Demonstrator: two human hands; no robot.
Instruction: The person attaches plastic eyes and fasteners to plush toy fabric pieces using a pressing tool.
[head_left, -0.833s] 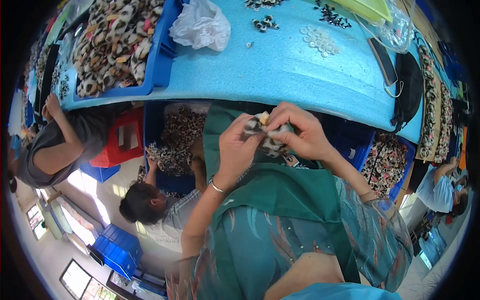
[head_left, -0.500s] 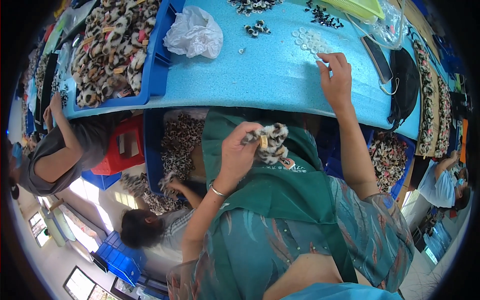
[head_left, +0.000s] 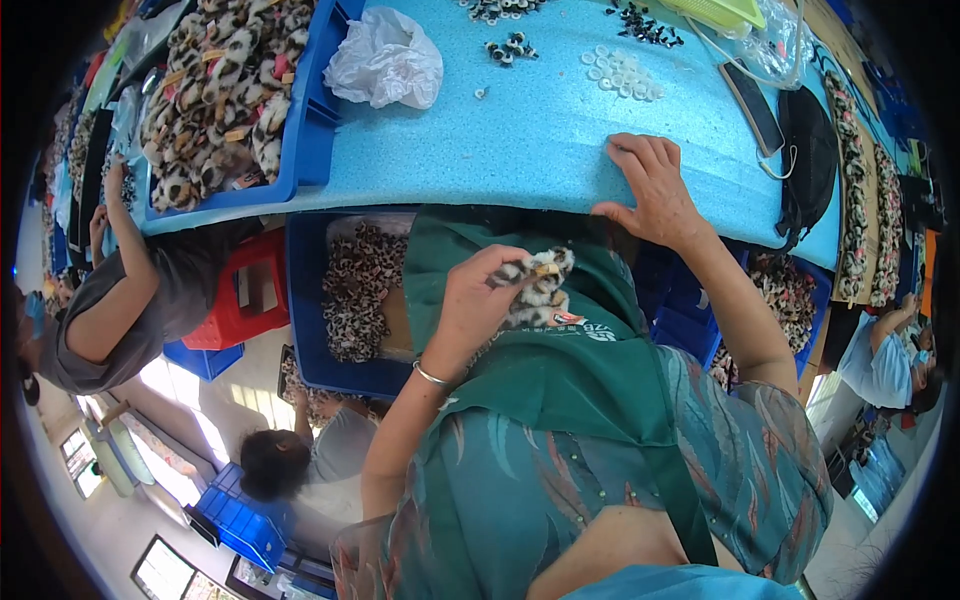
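Note:
In front of the green apron, my left hand [head_left: 476, 300] is closed around a spotted plush toy piece [head_left: 543, 285] with a small tan tag and a patch of red on it. At the table's near edge hovers or rests my right hand [head_left: 655, 190], thumb apart from its bent fingers, with nothing visible between them. Beyond it on the blue table [head_left: 480, 150] lie white plastic washers [head_left: 622, 72] in a loose group. Black small parts [head_left: 648, 25] are heaped behind them. A few black-and-white pieces [head_left: 511, 49] sit further left.
A blue crate [head_left: 312, 150] full of spotted plush pieces stands at the left, beside a crumpled white bag [head_left: 385, 58]. A phone [head_left: 752, 108] and black pouch [head_left: 808, 150] lie at the right. Below the table is another filled crate [head_left: 350, 375]; co-workers sit on both sides.
My right hand has drawn back from the washers to the table's near edge, its thumb spreading. The plush piece has turned slightly in my left hand. A co-worker's arms below left have pulled away.

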